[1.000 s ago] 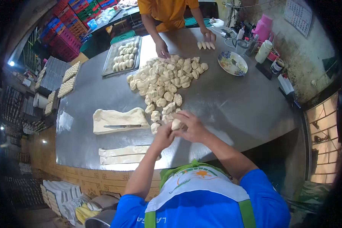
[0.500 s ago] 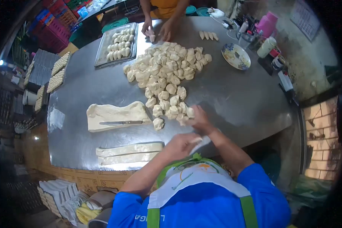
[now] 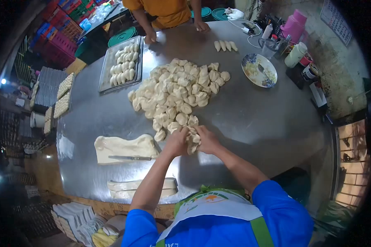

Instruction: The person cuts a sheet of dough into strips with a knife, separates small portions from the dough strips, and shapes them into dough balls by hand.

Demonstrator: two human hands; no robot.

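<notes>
At the near end of a large heap of dough pieces, my left hand and my right hand close in from both sides. Between them they grip a cluster of dough pieces, with fingers curled around its sides. To the left of my hands lies a flat dough slab, and a knife rests across its near edge. Closer to my apron are long dough strips, side by side on the metal table.
Across the table a person in an orange shirt has both hands near the far edge. A tray with shaped dough rolls stands far left. Several rolls, a patterned plate with a spoon, and bottles are at the right.
My left hand has moved up from near the apron to the heap, and both hands have closed on dough pieces. The other person's hands have moved apart. The view has shifted.
</notes>
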